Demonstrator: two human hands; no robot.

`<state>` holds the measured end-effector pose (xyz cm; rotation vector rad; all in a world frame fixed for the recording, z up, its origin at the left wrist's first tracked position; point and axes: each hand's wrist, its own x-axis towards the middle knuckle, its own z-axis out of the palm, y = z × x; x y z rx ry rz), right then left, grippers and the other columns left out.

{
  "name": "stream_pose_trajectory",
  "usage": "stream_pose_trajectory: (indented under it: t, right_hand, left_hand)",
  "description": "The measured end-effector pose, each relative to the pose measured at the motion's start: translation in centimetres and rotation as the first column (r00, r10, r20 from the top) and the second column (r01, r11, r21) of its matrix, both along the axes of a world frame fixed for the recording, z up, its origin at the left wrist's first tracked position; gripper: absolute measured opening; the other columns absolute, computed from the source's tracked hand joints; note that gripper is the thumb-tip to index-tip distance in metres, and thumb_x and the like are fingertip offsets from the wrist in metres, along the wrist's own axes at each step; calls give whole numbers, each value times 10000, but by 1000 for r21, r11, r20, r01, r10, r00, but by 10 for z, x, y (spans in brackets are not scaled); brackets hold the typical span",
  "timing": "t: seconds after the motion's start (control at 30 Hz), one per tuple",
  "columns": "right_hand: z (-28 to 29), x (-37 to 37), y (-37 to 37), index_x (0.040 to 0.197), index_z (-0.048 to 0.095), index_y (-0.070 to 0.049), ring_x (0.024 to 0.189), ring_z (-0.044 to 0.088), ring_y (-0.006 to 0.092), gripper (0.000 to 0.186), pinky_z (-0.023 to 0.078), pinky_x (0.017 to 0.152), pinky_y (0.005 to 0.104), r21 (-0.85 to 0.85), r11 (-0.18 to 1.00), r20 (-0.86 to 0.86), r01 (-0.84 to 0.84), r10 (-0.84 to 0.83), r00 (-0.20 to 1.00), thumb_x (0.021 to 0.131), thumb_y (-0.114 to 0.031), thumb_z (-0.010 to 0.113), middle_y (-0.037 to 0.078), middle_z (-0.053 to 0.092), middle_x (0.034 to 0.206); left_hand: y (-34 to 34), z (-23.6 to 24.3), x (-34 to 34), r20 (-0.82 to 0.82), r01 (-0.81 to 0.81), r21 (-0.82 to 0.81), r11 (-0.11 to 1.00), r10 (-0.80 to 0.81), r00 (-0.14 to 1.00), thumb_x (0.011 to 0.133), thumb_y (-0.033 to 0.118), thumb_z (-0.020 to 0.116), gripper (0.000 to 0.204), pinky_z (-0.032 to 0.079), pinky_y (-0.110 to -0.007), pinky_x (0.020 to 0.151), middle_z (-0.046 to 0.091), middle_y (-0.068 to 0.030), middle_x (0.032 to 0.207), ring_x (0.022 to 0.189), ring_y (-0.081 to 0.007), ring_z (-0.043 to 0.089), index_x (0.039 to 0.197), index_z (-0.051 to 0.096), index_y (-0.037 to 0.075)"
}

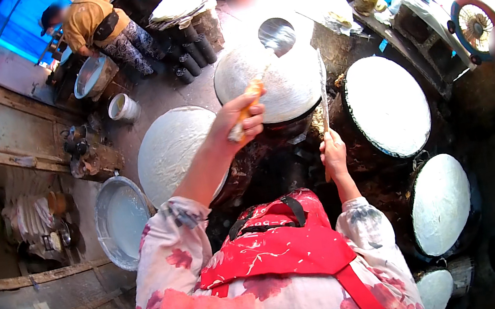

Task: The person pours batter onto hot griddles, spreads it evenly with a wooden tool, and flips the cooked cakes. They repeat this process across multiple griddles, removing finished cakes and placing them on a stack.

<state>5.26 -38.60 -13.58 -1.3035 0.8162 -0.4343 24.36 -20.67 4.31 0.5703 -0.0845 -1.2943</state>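
Note:
My left hand point(239, 120) grips a short orange-handled tool point(249, 106), raised in front of the pale round griddle point(249, 77) at upper middle; its far end is blurred. My right hand point(332, 154) holds a long, thin stick point(323, 92), whitened along its upper part, pointing up beside that griddle's right side. A shiny round opening or lid point(277, 37) shows at the griddle's back. A large cream-covered round surface point(173, 153) lies to my left, and a white-covered pan point(385, 106) to my right.
A basin of pale liquid point(120, 221) and a white bucket point(123, 109) stand left. More white-covered pans point(439, 204) line the lower right. A bent-over co-worker point(94, 27) works upper left beside stacked dark cylinders point(190, 51). A fan point(475, 27) and cluttered ledge point(408, 31) are upper right.

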Motion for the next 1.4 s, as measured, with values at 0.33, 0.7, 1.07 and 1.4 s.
stream_pose_trajectory:
  t: [0.33, 0.7, 1.07, 1.4]
  right_hand:
    - [-34, 42, -32, 1234, 539, -31, 558, 589, 183, 355, 472, 536, 331, -143, 989, -101, 37, -52, 994, 950, -229, 461, 86, 601, 662]
    - [12, 87, -40, 1212, 538, -53, 869, 615, 416, 368, 475, 751, 487, -571, 814, -355, -104, -130, 926, 923, -254, 434, 253, 638, 936]
    - [26, 114, -51, 1130, 511, -27, 804, 622, 417, 297, 472, 705, 513, -604, 754, -448, -258, -52, 893, 936, -225, 405, 245, 641, 841]
    - [25, 141, -70, 1115, 525, -35, 730, 636, 406, 277, 495, 665, 509, -664, 639, -501, -389, 6, 866, 926, -188, 393, 221, 648, 779]
  left_hand:
    - [-142, -106, -10, 765, -365, 471, 803, -165, 622, 850, 117, 578, 441, 426, -277, 404, 546, -66, 727, 440, -133, 504, 1266, 440, 69]
    - [-143, -130, 43, 788, -747, 390, 539, -614, -32, 802, 141, 580, 610, 486, -473, 805, 628, -257, 986, 922, -413, 616, 1364, 354, 69]
    - [-103, -131, 86, 725, -807, 384, 448, -688, -37, 823, 153, 575, 639, 482, -482, 798, 628, -228, 993, 909, -389, 621, 1396, 312, 56]
    - [-58, -124, 100, 723, -833, 403, 380, -690, 35, 825, 170, 591, 646, 477, -476, 806, 620, -261, 1011, 920, -409, 614, 1392, 308, 41]
